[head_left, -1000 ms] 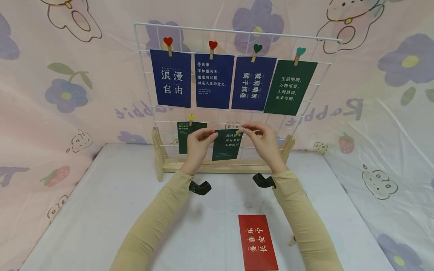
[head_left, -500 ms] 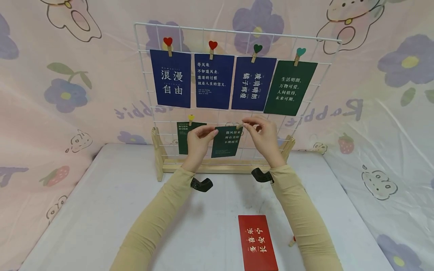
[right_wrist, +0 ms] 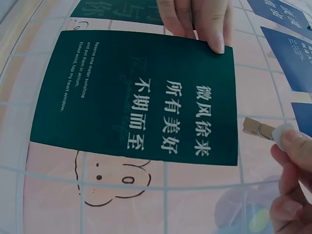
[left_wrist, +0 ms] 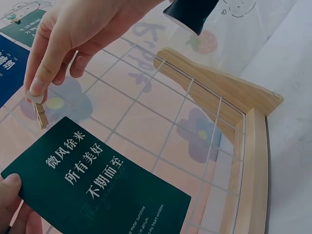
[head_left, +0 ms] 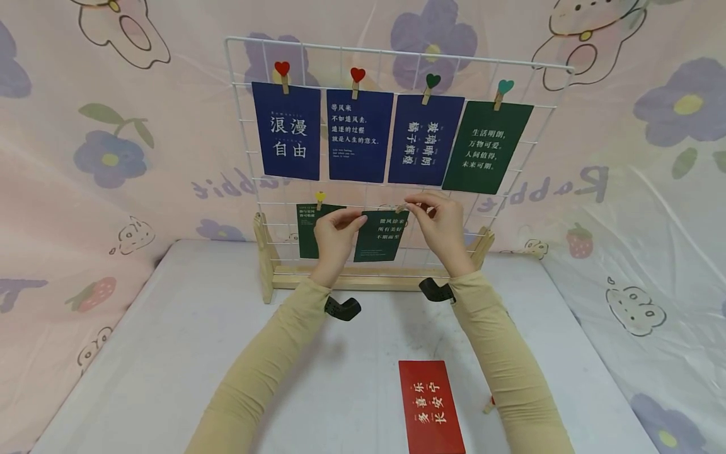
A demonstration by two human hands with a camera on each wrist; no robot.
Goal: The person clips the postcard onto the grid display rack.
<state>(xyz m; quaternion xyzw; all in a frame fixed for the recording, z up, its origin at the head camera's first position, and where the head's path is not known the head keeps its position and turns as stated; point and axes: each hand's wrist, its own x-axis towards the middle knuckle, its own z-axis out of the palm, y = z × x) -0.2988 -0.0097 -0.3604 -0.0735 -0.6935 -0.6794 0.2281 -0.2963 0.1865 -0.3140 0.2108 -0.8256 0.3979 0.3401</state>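
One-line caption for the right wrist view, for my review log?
Left hand holds a dark green card against the wire grid while the right hand pinches a small wooden clip beside it.

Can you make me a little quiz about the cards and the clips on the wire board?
1. True or false: the left hand holds the dark green card against the white wire grid.
2. What does the right hand pinch? A) a small wooden clip B) the red card C) a pen
3. Fill in: the red card lies flat on the ______.

Key
1. True; its fingers grip the card's upper left corner.
2. A; the small wooden clip is beside the green card's top right corner.
3. table, close to the person, between the sleeves.
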